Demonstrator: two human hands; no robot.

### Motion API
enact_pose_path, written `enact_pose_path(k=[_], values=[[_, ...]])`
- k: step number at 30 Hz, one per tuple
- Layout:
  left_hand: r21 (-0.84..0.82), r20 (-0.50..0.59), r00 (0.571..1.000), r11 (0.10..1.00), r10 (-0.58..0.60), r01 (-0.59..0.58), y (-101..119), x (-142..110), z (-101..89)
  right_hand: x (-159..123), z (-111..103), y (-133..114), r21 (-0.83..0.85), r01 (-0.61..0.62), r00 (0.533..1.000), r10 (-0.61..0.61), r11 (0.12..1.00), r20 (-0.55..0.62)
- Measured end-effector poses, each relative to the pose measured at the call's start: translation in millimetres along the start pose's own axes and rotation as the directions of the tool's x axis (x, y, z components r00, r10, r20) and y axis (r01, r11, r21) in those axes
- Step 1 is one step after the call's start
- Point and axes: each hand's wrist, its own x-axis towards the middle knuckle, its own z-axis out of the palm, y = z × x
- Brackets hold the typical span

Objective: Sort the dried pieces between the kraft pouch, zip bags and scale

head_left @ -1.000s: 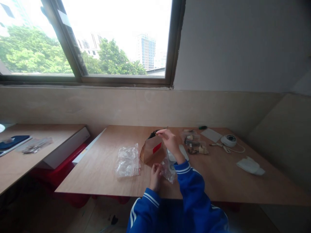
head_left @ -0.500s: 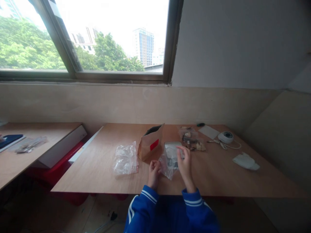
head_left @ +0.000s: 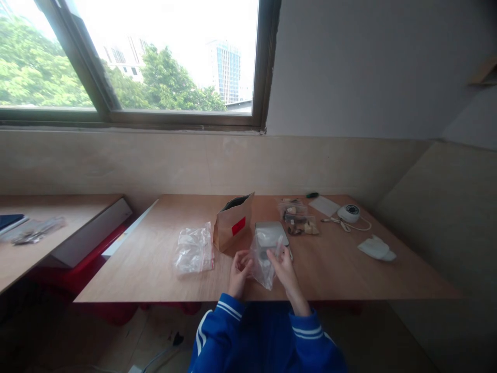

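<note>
Left hand (head_left: pixel 238 272) and right hand (head_left: pixel 284 267) held a thin, clear plastic bag (head_left: pixel 264 273) between pinched fingers, lower centre of the frame. An open brown-paper pouch (head_left: pixel 225 237) with a red label (head_left: pixel 238 226) stood just beyond the left hand; a forward knock could have tipped it.

The person's left hand (head_left: pixel 239 268) and right hand (head_left: pixel 284 267) hold a clear plastic bag (head_left: pixel 264 270), a flat silver-topped device (head_left: pixel 272 233) just beyond it. An open brown paper bag (head_left: pixel 224 232) with a red label (head_left: pixel 238 226) stands past the left hand, more clear bags (head_left: pixel 194 249) lying to that hand's left. Farther off, right of the right hand, lie filled pouches (head_left: pixel 303 226) and a white dome camera (head_left: pixel 348 213).
</note>
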Motion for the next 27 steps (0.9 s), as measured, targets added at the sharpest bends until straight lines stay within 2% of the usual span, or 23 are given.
enact_pose_path(k=[3, 6, 9, 11, 14, 18, 22, 25, 27], values=[[0.089, 0.003, 1.000, 0.996, -0.020, 0.019, 12.7, -8.9, 4.2, -2.2, -6.3, -5.6, 0.059, -0.041, 0.999, 0.041, 0.997, -0.003], [0.181, 0.069, 0.997, 0.983, -0.045, 0.032, 27.1, -13.4, 9.9, -3.6, -9.2, -16.4, 0.082, -0.058, 0.997, 0.053, 0.995, 0.061], [0.302, 0.149, 0.988, 0.953, -0.030, -0.017, 37.7, -15.0, 14.6, -5.1, -6.6, -24.6, 0.098, -0.062, 0.996, 0.055, 0.993, 0.071], [0.366, 0.165, 0.986, 0.929, -0.010, -0.052, 40.5, -15.5, 15.9, -6.1, -3.5, -26.5, 0.103, -0.062, 0.996, 0.055, 0.993, 0.070], [0.439, 0.075, 0.997, 0.897, 0.010, -0.042, 39.7, -15.8, 16.0, -6.3, 0.6, -24.7, 0.089, -0.089, 0.993, 0.082, 0.992, 0.080], [0.524, -0.044, 0.994, 0.849, 0.101, -0.063, 38.4, -15.9, 15.7, -5.6, 3.4, -20.4, 0.117, -0.049, 0.995, 0.038, 0.992, 0.092], [0.504, -0.132, 0.981, 0.862, 0.144, -0.058, 42.7, -16.8, 11.5, -8.1, 7.2, -20.2, 0.102, -0.101, 0.987, 0.086, 0.990, 0.137], [0.476, -0.148, 0.980, 0.878, 0.131, -0.046, 46.4, -17.7, 0.5, -10.9, 11.2, -21.6, 0.108, -0.140, 0.974, 0.118, 0.984, 0.193], [0.495, -0.112, 0.991, 0.869, 0.078, -0.012, 48.3, -18.9, -9.6, -11.6, 12.6, -22.8, 0.110, -0.141, 0.970, 0.115, 0.984, 0.214]])
